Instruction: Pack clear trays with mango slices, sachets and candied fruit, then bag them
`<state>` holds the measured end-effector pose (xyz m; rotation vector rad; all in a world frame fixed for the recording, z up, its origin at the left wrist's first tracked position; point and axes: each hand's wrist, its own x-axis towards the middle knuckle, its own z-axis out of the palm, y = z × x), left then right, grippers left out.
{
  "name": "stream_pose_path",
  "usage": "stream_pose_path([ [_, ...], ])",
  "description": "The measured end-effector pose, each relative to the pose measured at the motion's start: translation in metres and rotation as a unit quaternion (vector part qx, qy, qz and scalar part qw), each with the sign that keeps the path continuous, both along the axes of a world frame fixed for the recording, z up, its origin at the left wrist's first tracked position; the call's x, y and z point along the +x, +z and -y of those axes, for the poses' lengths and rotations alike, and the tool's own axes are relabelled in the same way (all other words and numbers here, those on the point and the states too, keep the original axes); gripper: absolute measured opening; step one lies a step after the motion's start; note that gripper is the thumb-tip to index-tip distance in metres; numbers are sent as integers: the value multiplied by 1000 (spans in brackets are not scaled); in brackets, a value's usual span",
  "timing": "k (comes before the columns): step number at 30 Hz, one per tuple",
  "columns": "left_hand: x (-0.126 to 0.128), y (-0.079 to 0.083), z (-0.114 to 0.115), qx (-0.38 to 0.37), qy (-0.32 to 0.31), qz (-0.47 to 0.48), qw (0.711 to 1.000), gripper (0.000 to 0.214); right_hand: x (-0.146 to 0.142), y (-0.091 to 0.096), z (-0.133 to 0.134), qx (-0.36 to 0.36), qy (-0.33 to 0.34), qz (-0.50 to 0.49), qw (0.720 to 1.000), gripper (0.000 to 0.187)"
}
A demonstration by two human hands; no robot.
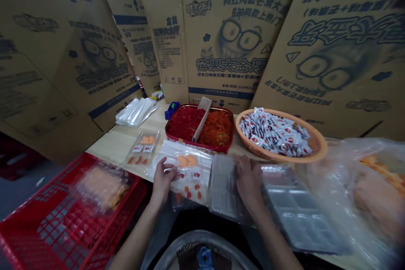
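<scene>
My left hand grips the edge of a clear plastic packet holding orange and red gummy-like sweets and small white sachets. My right hand holds the edge of a clear plastic compartment tray, which partly hides a larger grey-tinted tray. Beyond my hands stands a red-rimmed tray of red and orange sweets with a wooden scoop in it. A woven orange basket holds several red-and-white sachets.
A filled packet and a pile of plastic bags lie on the wooden table. A red plastic crate sits at lower left. A bulging plastic bag lies at right. Large flattened cardboard sheets stand behind.
</scene>
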<state>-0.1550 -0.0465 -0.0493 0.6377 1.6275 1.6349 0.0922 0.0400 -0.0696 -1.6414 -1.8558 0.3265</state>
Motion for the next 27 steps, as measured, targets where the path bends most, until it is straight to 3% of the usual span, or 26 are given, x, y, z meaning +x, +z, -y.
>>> stream_pose_path([
  [3,-4,-13,-11,-23,-7,-151,988,62,-6,13,7,-4,-36,87,996,45],
  [6,-12,-21,-15,-72,-23,-273,959,61,-16,33,14,15,-8,144,989,41],
  [9,-18,-28,-12,-85,-38,-337,937,59,-32,49,22,22,115,154,981,37],
  [11,-20,-32,-10,-78,-35,-354,931,59,-44,50,25,3,218,165,962,38],
  [13,-19,-36,-7,-70,-22,-360,930,58,-53,42,25,-37,275,177,944,44],
  [15,-18,-39,-4,-70,-17,-356,932,56,-57,30,23,-76,290,180,937,52],
  [18,-19,-41,2,-67,-8,-328,942,59,-60,18,20,-59,296,171,938,53],
  [21,-23,-42,13,-68,19,-295,953,62,-71,25,21,-31,287,165,943,49],
  [24,-23,-44,29,-101,17,-258,961,61,-89,35,22,-99,248,182,947,56],
  [27,-13,-47,42,-111,10,-170,979,59,-104,34,18,-165,221,151,949,62],
])
